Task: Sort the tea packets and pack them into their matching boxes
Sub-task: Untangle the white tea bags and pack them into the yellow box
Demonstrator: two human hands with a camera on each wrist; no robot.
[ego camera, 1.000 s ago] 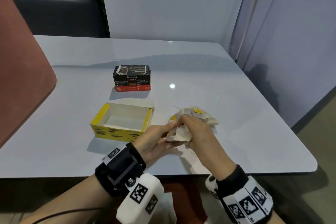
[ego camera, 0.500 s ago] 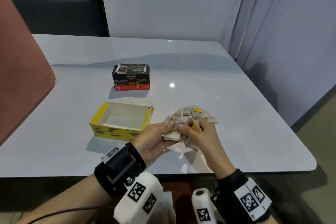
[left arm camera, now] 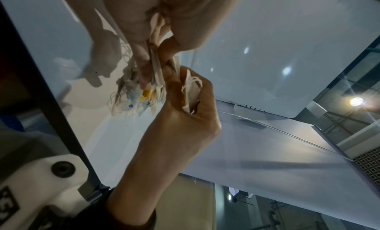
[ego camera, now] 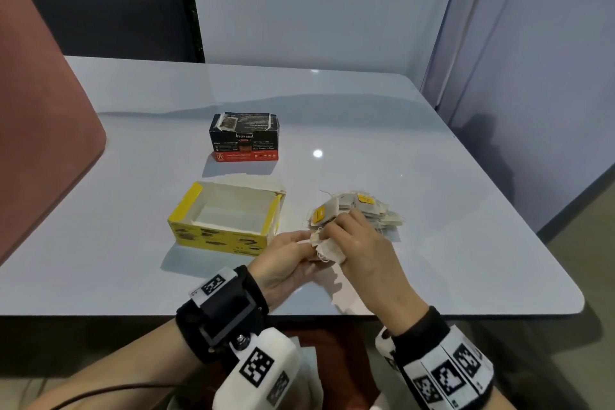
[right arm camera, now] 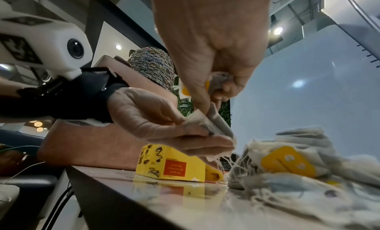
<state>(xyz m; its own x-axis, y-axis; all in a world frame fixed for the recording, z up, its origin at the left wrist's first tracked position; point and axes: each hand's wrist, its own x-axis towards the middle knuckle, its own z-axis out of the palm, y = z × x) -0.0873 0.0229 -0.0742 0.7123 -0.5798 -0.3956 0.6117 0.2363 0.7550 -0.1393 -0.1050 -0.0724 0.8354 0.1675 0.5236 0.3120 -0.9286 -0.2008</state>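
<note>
Hands meet just in front of the pile of tea bags, which lies on the white table beside the right end of the open yellow box. The left hand pinches a small stack of tea bags between thumb and fingers. The right hand curls around a crumpled tea bag in its palm, while its fingertips touch the top of the stack that the left hand holds. Yellow tags and loose strings show among the bags in the pile. The yellow box shows a bare white inside. Behind the yellow box, apart from it, stands the black and red tea box.
</note>
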